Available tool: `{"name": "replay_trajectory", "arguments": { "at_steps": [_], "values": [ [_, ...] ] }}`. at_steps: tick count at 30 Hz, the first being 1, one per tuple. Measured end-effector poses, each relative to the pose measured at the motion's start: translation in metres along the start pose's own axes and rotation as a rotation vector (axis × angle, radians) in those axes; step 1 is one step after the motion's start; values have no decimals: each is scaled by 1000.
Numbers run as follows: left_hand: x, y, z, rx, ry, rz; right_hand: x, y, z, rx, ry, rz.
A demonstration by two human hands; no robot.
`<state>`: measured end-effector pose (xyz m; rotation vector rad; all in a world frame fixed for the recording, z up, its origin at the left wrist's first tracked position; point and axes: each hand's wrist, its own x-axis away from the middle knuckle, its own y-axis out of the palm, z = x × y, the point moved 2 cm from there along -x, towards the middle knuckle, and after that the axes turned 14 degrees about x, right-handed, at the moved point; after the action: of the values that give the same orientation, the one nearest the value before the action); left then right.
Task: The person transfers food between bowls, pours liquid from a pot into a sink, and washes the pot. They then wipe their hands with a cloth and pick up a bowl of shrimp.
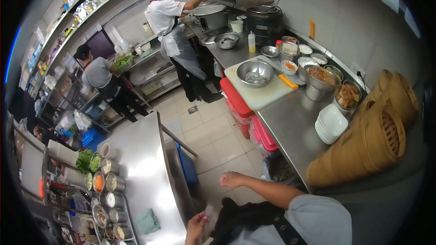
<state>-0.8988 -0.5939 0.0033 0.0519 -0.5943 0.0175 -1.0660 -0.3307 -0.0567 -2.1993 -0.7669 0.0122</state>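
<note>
My left hand (197, 223) is low in the frame, beside the corner of the steel table (145, 172). Its thumb and fingers are pinched together at a small pale thing, too small to name. My right hand (232, 179) is held over the tiled floor in front of my dark apron (236, 215), with its fingers curled in; whatever they may hold is hidden. Neither hand touches a work surface. A folded green cloth (148, 221) lies on the steel table to the left of my left hand.
On the right counter (290, 131) are a cutting board (268, 97) with a steel bowl (255, 73) and orange-handled knife (288, 81), white dishes (331, 123) and bamboo steamers (359, 145). Ingredient tins (115, 183) line the left table. Two people (165, 22) work farther back. Lidded bins (236, 97) border the aisle.
</note>
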Motion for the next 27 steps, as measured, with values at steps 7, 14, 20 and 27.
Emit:
{"name": "replay_trajectory", "arguments": {
  "at_steps": [7, 14, 20, 27],
  "values": [
    [-129, -25, 51, -76, 71, -25, -64, -50, 64, 14, 95, -29],
    [-291, -59, 158, -72, 167, -26, -151, -125, 115, 113, 175, 51],
    [-392, -24, 308, -324, 293, -175, -235, -210, 104, -45, 297, 336],
    [-506, 17, 380, -241, 256, -320, -287, -295, 110, -376, 460, 208]
  ]
}}
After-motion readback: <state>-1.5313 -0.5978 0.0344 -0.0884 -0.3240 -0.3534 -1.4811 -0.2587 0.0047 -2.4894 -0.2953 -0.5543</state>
